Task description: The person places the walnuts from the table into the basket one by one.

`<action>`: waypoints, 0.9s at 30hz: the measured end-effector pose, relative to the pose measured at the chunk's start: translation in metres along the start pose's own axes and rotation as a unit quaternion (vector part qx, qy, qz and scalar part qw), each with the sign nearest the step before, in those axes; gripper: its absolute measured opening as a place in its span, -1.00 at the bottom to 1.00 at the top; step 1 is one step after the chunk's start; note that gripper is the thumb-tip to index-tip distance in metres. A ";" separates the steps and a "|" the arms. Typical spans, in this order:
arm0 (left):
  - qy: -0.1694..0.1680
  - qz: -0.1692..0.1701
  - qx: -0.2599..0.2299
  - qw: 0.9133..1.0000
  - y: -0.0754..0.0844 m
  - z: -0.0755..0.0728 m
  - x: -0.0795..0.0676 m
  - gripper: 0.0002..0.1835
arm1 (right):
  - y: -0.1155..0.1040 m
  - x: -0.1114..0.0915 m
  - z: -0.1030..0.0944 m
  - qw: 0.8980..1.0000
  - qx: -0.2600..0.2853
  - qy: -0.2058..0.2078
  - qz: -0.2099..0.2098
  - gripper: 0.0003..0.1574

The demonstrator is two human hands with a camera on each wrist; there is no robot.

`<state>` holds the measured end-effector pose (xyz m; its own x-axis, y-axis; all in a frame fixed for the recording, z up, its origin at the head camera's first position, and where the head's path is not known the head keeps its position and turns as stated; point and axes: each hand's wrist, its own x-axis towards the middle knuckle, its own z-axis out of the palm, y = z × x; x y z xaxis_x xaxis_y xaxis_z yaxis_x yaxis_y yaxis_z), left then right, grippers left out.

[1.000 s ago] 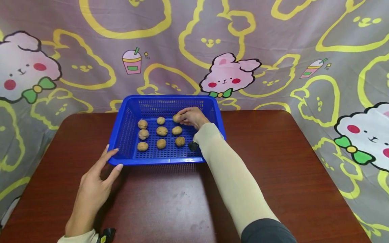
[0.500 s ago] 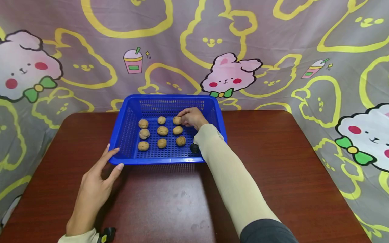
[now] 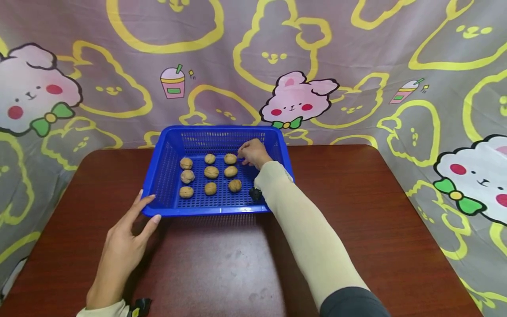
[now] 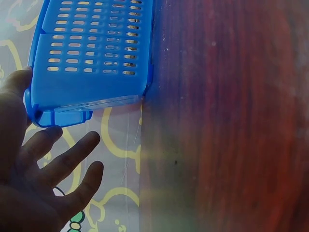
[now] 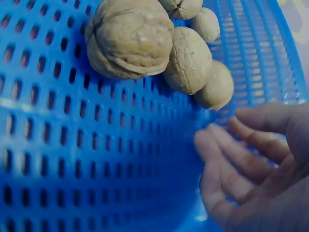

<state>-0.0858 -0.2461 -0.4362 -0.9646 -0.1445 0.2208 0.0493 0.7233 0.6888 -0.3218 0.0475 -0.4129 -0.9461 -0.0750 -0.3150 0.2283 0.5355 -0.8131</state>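
Several tan walnuts lie in spaced rows and columns inside a blue slotted plastic basket (image 3: 218, 128). At the back of the third column, one walnut (image 3: 230, 159) sits just left of my right hand (image 3: 255, 153). That hand is over the basket's right part, its fingers loosely bent and touching no walnut. From the right wrist, the hand (image 5: 256, 169) shows nothing in it, and a walnut (image 5: 217, 87) lies beyond the fingertips. My left hand (image 3: 122, 246) holds the basket's near left corner between thumb and forefinger; the other fingers (image 4: 84, 181) spread away from the wall.
The basket stands on a dark red-brown wooden table (image 3: 348, 189). A grey cloth curtain (image 3: 222, 57) with yellow outlines and rabbit faces hangs close behind it. Between the third column and the basket's right wall, the bare slotted floor (image 5: 63, 140) shows.
My right fingers have let go of the walnut at the back of the third column and drawn slightly right. That walnut stays on the basket floor. My left hand keeps its place.
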 end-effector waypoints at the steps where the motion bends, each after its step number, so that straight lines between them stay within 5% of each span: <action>1: 0.000 0.000 0.000 1.000 0.000 0.000 0.000 -0.41 | -0.002 -0.002 -0.001 1.000 -0.020 0.008 -0.009 -0.77; 6: 0.001 -0.004 0.002 1.000 0.000 -0.001 0.000 -0.41 | -0.021 -0.015 -0.014 0.996 -0.083 0.008 -0.037 -0.71; 14: 0.009 0.006 -0.004 1.000 -0.001 -0.001 -0.001 -0.41 | -0.029 -0.051 -0.056 0.995 -0.069 -0.030 -0.064 -0.65; 20: 0.005 0.009 0.004 1.000 -0.001 -0.002 -0.001 -0.41 | 0.000 -0.102 -0.088 0.993 -0.048 -0.020 -0.106 -0.68; 27: 0.006 0.012 0.004 1.000 -0.001 -0.001 0.000 -0.41 | 0.056 -0.159 -0.122 0.993 -0.005 0.038 -0.115 -0.63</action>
<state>-0.0854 -0.2477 -0.4360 -0.9602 -0.1348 0.2445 0.0701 0.7313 0.6784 -0.1869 0.1926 -0.3489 -0.9875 -0.1329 -0.0843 0.0029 0.5201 -0.8541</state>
